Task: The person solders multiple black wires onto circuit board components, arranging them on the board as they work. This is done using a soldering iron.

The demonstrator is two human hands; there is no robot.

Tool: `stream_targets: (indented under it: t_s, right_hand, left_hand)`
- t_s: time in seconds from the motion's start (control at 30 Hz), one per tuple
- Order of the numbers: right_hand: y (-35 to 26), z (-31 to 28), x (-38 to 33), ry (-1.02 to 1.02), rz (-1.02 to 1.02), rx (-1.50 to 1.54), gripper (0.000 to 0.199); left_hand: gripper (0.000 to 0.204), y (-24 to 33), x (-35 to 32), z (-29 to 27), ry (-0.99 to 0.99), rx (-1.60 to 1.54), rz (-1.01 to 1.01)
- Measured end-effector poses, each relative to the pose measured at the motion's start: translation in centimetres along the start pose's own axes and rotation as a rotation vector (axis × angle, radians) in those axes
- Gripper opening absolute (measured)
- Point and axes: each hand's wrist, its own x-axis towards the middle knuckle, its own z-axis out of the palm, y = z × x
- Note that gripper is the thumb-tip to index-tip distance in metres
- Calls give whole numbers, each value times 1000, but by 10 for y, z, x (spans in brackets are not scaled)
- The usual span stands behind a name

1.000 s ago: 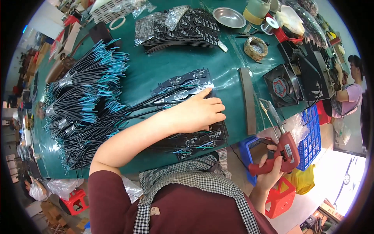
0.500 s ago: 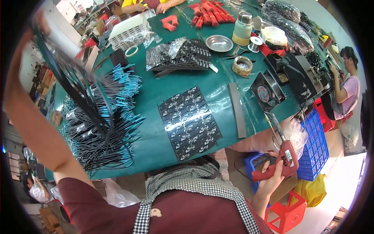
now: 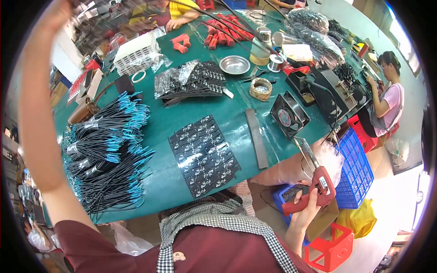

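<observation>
My left hand (image 3: 54,18) is raised at the upper left, closed on a bunch of black wires (image 3: 98,20). Motion smears the hand and wires, and some dark strands sweep across the top of the view. Low on the right, my right hand (image 3: 307,207) grips a red soldering gun (image 3: 324,186), its metal tip pointing up and left. A panel of black circuit boards (image 3: 202,154) lies flat on the green table (image 3: 159,179) in front of me. To its left are piled bundles of black wires with blue ends (image 3: 109,154).
Behind the panel lie stacked board panels (image 3: 191,84) and a metal dish (image 3: 234,65). A grey bar (image 3: 257,139), a small fan (image 3: 289,113) and a tape roll (image 3: 261,88) sit to the right. Co-workers (image 3: 389,98) sit at the right and far side. A blue crate (image 3: 353,168) stands beside the table.
My left hand has gone higher, swinging the wires up off the pile and across the top. The view has shifted somewhat. My right hand still holds the soldering gun.
</observation>
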Motion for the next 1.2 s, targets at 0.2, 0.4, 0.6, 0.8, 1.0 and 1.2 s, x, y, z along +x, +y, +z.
stream_targets:
  t_s: [0.2, 0.4, 0.6, 0.8, 1.0, 1.2]
  right_hand:
    - [4, -7, 2, 30, -24, -98, 36]
    - [2, 15, -2, 1, 19, -181, 35]
    - [9, 33, -8, -41, 28, -263, 36]
    - [26, 63, -9, -165, 98, -248, 38]
    - [46, 85, -5, -327, 91, -303, 42]
    - [60, 125, -2, -428, 161, -340, 45]
  left_hand:
    - [23, -195, -188, 106, 159, -550, -417]
    - [34, -310, -317, 79, 260, -361, -897]
    - [31, -294, -352, 59, 57, 892, -433]
    - [22, -303, -337, 16, -6, 1335, -106]
    - [20, -324, -328, 23, -156, 1381, 125]
    - [23, -326, -313, 20, -203, 1301, 93]
